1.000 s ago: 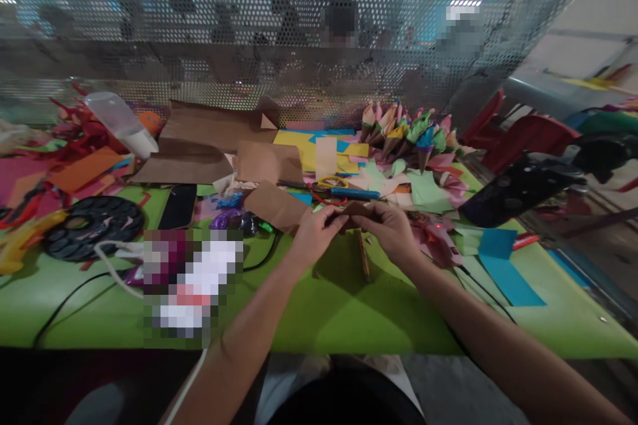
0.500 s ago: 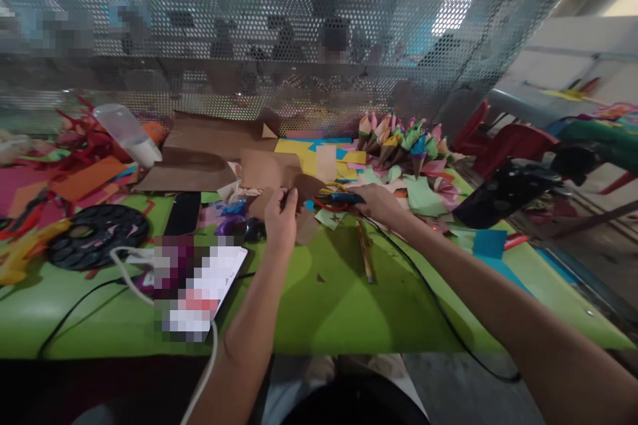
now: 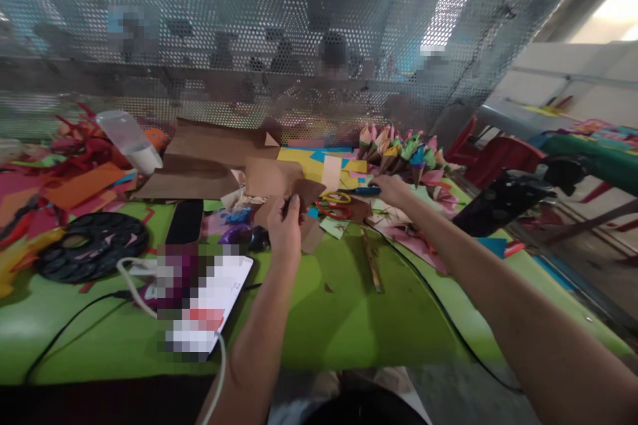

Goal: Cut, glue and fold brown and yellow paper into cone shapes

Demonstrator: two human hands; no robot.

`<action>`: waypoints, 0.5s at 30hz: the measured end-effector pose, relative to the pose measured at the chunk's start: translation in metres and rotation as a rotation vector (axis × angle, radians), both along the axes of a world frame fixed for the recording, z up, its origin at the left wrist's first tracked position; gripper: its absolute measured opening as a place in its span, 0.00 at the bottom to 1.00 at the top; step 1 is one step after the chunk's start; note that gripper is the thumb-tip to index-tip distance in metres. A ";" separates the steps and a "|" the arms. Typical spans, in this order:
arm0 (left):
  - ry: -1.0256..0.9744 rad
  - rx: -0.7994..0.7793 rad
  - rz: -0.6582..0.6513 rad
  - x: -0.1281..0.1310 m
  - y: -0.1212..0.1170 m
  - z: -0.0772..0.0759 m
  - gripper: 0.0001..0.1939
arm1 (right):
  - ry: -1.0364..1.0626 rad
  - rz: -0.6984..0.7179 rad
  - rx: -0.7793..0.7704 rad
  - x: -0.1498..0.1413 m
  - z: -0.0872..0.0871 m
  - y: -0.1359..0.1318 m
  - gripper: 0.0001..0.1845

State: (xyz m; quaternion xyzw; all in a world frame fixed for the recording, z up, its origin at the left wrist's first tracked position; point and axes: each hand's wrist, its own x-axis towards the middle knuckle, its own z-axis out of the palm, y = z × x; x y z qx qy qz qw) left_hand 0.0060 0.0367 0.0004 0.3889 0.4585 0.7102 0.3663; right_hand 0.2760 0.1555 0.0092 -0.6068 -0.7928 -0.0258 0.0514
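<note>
My left hand (image 3: 286, 222) is closed, thumb up, on a piece of brown paper (image 3: 312, 191) that juts out to the right of its fingers. My right hand (image 3: 393, 191) reaches out to the far middle of the table. Its fingertips are closed at the right end of a slim blue-handled tool (image 3: 366, 191) whose exact kind I cannot make out. Left of that tool lie scissors (image 3: 336, 198) with yellow and red handles. Closer to me are a pale green paper scrap (image 3: 333, 227) and a pencil (image 3: 371, 260).
Brown paper sheets (image 3: 214, 146) and several paper cone flowers (image 3: 393, 143) stand at the back. On the left are a black palette (image 3: 92, 246), a dark phone (image 3: 184, 222) and a lit phone (image 3: 234, 295). A black cord (image 3: 443, 315) crosses the right side.
My hands were together on brown paper, then parted. The left keeps the brown paper; the right has moved to the blue-handled tool, which has shifted slightly away from me.
</note>
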 end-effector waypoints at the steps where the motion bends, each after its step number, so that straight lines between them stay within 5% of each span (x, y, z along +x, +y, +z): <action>1: 0.003 -0.004 0.002 0.000 -0.001 0.001 0.17 | -0.003 0.010 -0.007 -0.005 0.001 -0.001 0.24; 10: 0.125 -0.008 -0.096 0.000 0.001 -0.007 0.16 | 0.029 0.208 -0.166 -0.094 -0.008 -0.023 0.25; 15: 0.238 -0.039 -0.139 -0.002 0.000 -0.007 0.16 | 0.117 0.184 -0.155 -0.105 -0.008 -0.029 0.30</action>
